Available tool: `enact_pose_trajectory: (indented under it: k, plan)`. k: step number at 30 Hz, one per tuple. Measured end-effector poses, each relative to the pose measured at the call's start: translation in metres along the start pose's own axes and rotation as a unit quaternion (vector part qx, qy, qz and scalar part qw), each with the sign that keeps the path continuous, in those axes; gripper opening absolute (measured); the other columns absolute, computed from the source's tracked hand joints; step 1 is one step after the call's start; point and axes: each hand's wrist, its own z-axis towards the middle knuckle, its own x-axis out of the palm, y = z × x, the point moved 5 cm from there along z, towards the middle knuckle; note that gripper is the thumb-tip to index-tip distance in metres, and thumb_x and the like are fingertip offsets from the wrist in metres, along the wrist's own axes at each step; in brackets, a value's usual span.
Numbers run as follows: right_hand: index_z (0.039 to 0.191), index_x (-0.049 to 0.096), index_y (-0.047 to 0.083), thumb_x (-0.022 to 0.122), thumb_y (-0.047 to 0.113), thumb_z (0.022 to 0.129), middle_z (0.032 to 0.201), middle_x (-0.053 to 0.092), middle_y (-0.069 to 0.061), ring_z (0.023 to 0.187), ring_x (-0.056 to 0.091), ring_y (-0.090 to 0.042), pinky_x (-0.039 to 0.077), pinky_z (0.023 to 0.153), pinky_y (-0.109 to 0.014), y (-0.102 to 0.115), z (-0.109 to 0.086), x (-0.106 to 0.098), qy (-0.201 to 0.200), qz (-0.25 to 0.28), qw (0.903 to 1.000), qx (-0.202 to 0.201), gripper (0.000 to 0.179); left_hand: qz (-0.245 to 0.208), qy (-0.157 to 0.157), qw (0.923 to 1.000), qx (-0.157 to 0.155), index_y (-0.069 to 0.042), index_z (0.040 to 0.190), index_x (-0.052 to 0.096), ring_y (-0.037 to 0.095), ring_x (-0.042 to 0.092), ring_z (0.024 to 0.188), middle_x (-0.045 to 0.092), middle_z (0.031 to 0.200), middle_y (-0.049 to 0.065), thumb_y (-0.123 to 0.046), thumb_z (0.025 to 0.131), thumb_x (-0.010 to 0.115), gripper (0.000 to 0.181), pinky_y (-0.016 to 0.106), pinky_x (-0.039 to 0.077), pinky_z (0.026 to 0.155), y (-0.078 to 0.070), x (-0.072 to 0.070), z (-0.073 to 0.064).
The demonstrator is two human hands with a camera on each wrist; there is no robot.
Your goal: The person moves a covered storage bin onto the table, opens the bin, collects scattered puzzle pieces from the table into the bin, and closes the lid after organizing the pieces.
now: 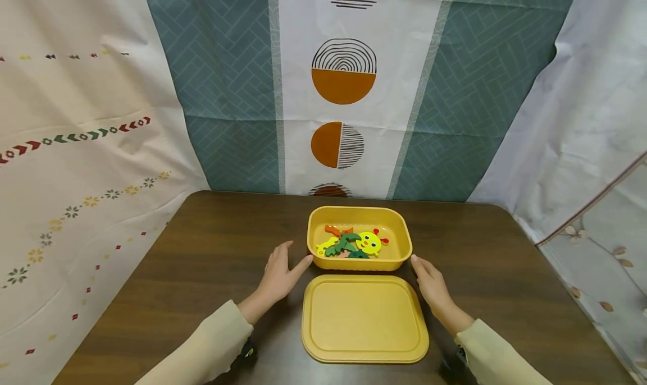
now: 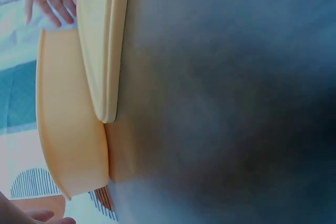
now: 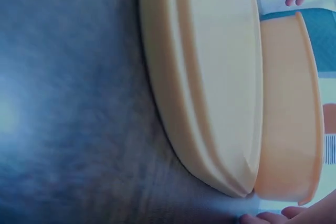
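A yellow plastic box (image 1: 360, 265) stands on the table with several toy pieces inside. Among them are a bright yellow smiling face piece with red knobs (image 1: 369, 243), a green piece (image 1: 343, 243) and an orange piece (image 1: 332, 230). In front of the box lies its flat yellow lid (image 1: 366, 319). My left hand (image 1: 279, 275) is at the box's left front corner, thumb and fingers spread. By the right front corner is my right hand (image 1: 432, 284), its fingers extended beside the box. Neither hand grips anything; whether fingertips touch the box, I cannot tell.
A dark brown wooden table (image 1: 242, 228) carries the box and lid. Patterned cloth (image 1: 227, 93) hangs behind its far edge, and pale cloths (image 1: 76, 166) hang along both sides.
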Motion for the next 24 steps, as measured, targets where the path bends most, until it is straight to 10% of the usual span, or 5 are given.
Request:
enact_pose_trajectory:
  k: [24]
  plan:
    - [0.143, 0.022, -0.013, 0.040, 0.040, 0.101, 0.148, 0.024, -0.035, 0.136, 0.024, -0.049, 0.026, 0.109, -0.058, -0.002, -0.054, 0.006, 0.038, -0.077, 0.9957, 0.034, 0.070, -0.152, 0.017, 0.9872, -0.044, 0.010, 0.139, 0.031, 0.046, 0.033, 0.134, 0.033, 0.144, 0.033, -0.036, 0.099, 0.047, 0.063, 0.057, 0.029, 0.107, -0.001, 0.017, -0.061]
